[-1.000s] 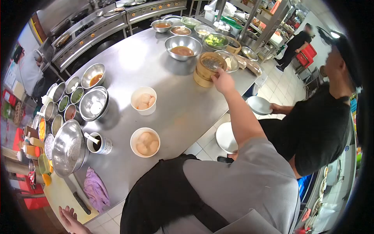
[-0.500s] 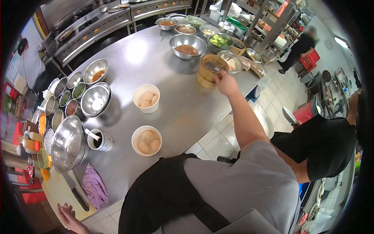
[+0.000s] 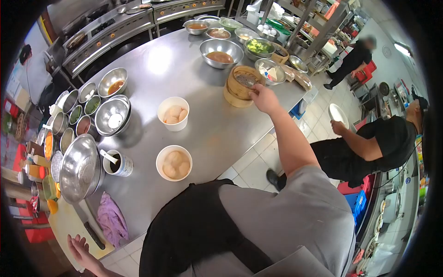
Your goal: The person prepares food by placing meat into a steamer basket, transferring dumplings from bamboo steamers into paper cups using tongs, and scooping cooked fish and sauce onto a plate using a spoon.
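My right hand (image 3: 265, 98) reaches over the steel table and grips the near right rim of a bamboo steamer (image 3: 236, 96). Its upper tier sits slightly askew on the tier below; the dark contents inside are unclear. My left hand (image 3: 79, 249) is held open and holds nothing, close to a cutting board (image 3: 64, 231) with a black-handled knife (image 3: 94, 235). Beside the knife lies a purple cloth (image 3: 112, 217). Two white paper tubs, a far tub (image 3: 173, 128) and a near tub (image 3: 174, 177), each contain several pale round pieces.
Steel bowls (image 3: 83, 166) and sauce containers crowd the left side, near a cup (image 3: 121, 165) with a white spoon. More bowls (image 3: 221, 60) stand at the back right. A co-worker (image 3: 364, 147) carrying a white plate (image 3: 338, 115) is close on my right. Stoves (image 3: 110, 37) line the far wall.
My right hand and the bamboo steamer have shifted slightly left. The co-worker on the right has turned and raised the plate. My left hand has barely moved.
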`<state>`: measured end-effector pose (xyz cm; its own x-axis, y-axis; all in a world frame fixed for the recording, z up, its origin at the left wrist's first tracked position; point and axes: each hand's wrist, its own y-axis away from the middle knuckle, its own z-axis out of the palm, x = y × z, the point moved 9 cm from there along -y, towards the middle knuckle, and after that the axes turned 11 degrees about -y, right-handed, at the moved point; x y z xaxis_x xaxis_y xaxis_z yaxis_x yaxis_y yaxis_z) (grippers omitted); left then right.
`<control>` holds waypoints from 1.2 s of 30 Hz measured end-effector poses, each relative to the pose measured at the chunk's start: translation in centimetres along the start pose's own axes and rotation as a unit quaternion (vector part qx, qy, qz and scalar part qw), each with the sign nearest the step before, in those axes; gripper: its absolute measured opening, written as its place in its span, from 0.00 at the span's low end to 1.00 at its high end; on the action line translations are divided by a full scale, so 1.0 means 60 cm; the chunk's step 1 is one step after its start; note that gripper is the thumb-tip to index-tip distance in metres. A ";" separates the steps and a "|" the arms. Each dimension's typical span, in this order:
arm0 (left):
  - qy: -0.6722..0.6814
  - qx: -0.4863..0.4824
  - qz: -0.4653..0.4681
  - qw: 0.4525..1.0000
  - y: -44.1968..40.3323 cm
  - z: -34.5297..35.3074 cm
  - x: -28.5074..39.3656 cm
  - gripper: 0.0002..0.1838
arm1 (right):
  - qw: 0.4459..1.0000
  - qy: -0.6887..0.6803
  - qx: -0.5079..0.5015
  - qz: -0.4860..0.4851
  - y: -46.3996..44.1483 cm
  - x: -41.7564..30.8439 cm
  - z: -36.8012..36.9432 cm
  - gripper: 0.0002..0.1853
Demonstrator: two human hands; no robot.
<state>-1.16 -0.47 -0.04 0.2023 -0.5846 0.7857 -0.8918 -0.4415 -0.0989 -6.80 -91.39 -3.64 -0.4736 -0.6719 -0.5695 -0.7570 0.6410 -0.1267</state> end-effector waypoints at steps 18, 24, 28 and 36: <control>0.004 0.006 0.021 1.000 0.000 0.003 0.007 0.28 | 0.999 -0.046 0.000 -0.003 0.037 -0.028 0.007 0.19; 0.002 0.013 0.030 0.999 0.002 0.007 0.019 0.27 | 0.999 -0.036 -0.026 0.008 0.038 -0.035 0.012 0.18; 0.013 -0.001 0.032 0.999 -0.004 0.010 0.008 0.26 | 1.000 -0.022 -0.007 -0.001 0.026 -0.022 0.015 0.18; 0.041 0.011 0.013 0.999 0.004 0.018 0.001 0.26 | 0.979 -0.120 -0.028 -0.161 0.051 -0.207 0.032 0.11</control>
<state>-0.91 -1.36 -0.66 0.1452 -0.5380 0.8304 -0.8870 -0.4426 -0.1317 -2.38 -80.39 1.48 -0.0918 -0.7250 -0.6826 -0.8764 0.3843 -0.2904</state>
